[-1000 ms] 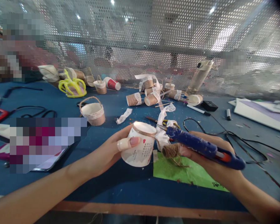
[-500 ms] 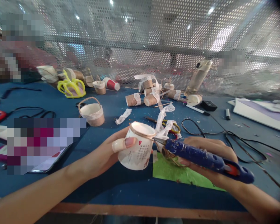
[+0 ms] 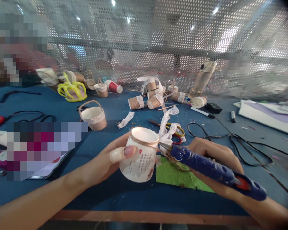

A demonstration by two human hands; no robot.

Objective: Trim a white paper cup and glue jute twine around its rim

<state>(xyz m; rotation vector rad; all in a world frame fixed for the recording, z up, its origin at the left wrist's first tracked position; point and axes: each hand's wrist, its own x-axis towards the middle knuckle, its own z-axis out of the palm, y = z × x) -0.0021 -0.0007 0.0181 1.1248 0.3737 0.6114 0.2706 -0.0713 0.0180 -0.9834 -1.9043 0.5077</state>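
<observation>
A white paper cup (image 3: 139,163) with printed characters and a strand of twine round its rim is gripped in my left hand (image 3: 115,155), thumb across the front. The thumb wears a light-coloured wrap. My right hand (image 3: 216,156) is closed round a blue hot glue gun (image 3: 204,164) whose metal tip reaches the cup's rim on its right side. Some loose twine (image 3: 180,164) hangs by the right fingers, which are partly hidden behind the glue gun. Below lies a green sheet (image 3: 172,175) on the blue table.
A twine-wrapped cup basket (image 3: 94,118) stands left of centre. Behind are a pile of twine-wrapped cups (image 3: 155,102), lace strips (image 3: 166,131), scissors (image 3: 179,131) and a yellow looped ornament (image 3: 73,91). Black cable (image 3: 244,143) runs at right; a tablet-like device (image 3: 46,171) lies at left.
The cup has come slightly lower and closer, tilting a little. The glue gun has shifted slightly down and right at its rear, its tip staying by the rim.
</observation>
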